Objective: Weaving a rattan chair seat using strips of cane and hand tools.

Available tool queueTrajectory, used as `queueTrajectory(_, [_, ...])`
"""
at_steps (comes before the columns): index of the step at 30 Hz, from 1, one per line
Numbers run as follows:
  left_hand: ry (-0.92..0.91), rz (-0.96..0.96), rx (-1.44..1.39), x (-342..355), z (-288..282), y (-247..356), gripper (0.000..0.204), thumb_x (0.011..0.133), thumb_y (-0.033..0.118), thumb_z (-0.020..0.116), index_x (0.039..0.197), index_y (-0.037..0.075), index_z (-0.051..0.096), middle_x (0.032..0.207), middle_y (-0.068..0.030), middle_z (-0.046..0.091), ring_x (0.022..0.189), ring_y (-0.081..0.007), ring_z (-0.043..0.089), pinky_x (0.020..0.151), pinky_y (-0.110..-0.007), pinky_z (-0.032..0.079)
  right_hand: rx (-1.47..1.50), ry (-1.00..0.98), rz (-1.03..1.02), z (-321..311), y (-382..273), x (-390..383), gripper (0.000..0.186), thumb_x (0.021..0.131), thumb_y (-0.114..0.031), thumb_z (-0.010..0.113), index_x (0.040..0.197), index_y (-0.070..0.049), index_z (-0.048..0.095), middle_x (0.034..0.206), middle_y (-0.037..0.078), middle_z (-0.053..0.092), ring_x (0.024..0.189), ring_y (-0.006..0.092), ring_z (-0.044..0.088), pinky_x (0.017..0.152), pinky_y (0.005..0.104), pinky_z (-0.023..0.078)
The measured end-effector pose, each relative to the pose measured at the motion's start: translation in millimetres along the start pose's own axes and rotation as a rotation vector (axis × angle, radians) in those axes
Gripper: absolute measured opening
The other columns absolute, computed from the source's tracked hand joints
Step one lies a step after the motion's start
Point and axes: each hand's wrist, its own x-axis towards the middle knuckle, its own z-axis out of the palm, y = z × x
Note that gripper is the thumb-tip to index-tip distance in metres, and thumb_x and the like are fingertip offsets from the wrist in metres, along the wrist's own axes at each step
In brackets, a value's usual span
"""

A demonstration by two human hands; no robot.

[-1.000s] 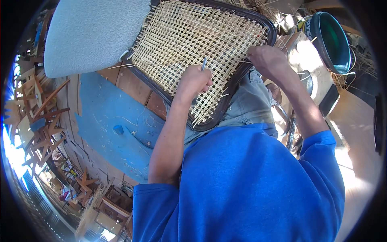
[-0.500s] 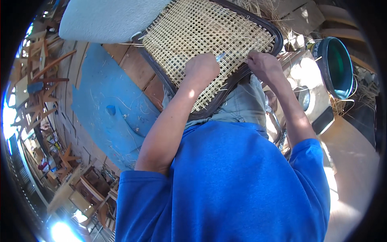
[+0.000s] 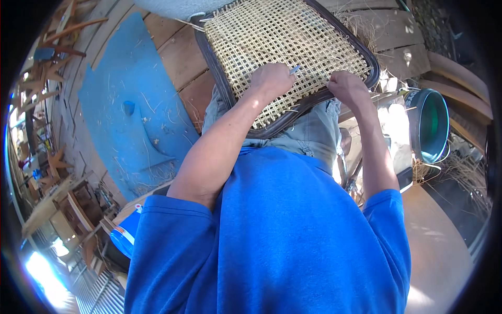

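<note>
A dark-framed panel of woven cane (image 3: 282, 42) rests tilted across my lap, its open mesh filling the frame. My left hand (image 3: 272, 83) is closed in a fist over the weave, near the panel's lower middle. From that fist sticks the pale blue-grey end of a slim tool (image 3: 295, 69); the rest of it is hidden in the hand. My right hand (image 3: 349, 89) is closed at the panel's near right edge, beside the dark frame. Its fingertips are pinched together, and what they hold is too small to make out.
A blue sheet (image 3: 136, 104) littered with cane scraps covers planks at left. Right of me lies a teal-lined bucket (image 3: 433, 125) on its side, near loose fibres (image 3: 463, 170). A white padded shape (image 3: 183, 7) touches the panel's far left side. A blue container (image 3: 124, 238) stands lower left.
The whole view has shifted, bringing the blue container into sight at lower left. Both hands stay closed at nearly the same places on the panel.
</note>
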Motion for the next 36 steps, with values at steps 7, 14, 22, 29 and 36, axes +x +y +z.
queueTrajectory(7, [0.079, 0.034, 0.052, -11.0, 0.8, 6.9, 0.028, 0.083, 0.026, 0.054, 0.084, 0.003, 0.068, 0.082, -0.0193, 0.067, 0.081, -0.0337, 0.066, 0.074, -0.045, 0.052, -0.006, -0.081, -0.012, 10.3, 9.6, 5.7, 0.028, 0.081, -0.029, 0.054, 0.082, -0.003, 0.064, 0.081, 0.020, 0.062, 0.079, 0.0350, 0.061, 0.072, 0.0419, 0.046])
queueTrajectory(14, [-0.083, 0.154, 0.347, -13.1, -16.8, 14.0, 0.026, 0.082, 0.027, 0.053, 0.082, 0.005, 0.068, 0.077, -0.0176, 0.066, 0.072, -0.0333, 0.065, 0.067, -0.043, 0.052, -0.028, -0.050, 0.017, 3.8, -4.9, 0.1, 0.040, 0.088, -0.036, 0.047, 0.083, -0.001, 0.065, 0.088, 0.022, 0.063, 0.086, 0.0380, 0.060, 0.076, 0.0457, 0.046])
queueTrajectory(22, [-0.360, -0.478, -0.895, 20.4, -12.9, 7.2, 0.025, 0.085, 0.018, 0.050, 0.076, -0.001, 0.063, 0.069, -0.0090, 0.063, 0.047, -0.0135, 0.052, 0.043, -0.031, 0.046, 0.081, -0.035, 0.036, 13.7, 6.4, 3.3, 0.036, 0.089, -0.035, 0.049, 0.085, -0.001, 0.061, 0.082, 0.022, 0.061, 0.080, 0.0368, 0.059, 0.073, 0.0442, 0.045])
queueTrajectory(29, [-0.357, -0.678, -0.846, 29.5, -14.1, 13.5, 0.014, 0.081, 0.011, 0.057, 0.074, 0.001, 0.063, 0.066, -0.0078, 0.062, 0.048, -0.0157, 0.056, 0.042, -0.034, 0.046, 0.108, 0.058, -0.011, 26.1, 12.1, 4.0, 0.032, 0.087, -0.031, 0.050, 0.086, -0.001, 0.063, 0.085, 0.022, 0.062, 0.083, 0.0366, 0.060, 0.074, 0.0441, 0.046])
queueTrajectory(36, [-0.473, -0.544, -0.721, 36.4, -11.2, 9.6, 0.019, 0.077, 0.015, 0.058, 0.059, 0.011, 0.058, 0.058, 0.0003, 0.057, 0.046, -0.0125, 0.050, 0.045, -0.030, 0.041, 0.142, 0.099, 0.006, 18.6, 1.9, -5.0, 0.038, 0.085, -0.038, 0.054, 0.081, -0.001, 0.062, 0.078, 0.021, 0.060, 0.077, 0.0360, 0.059, 0.070, 0.0442, 0.045])
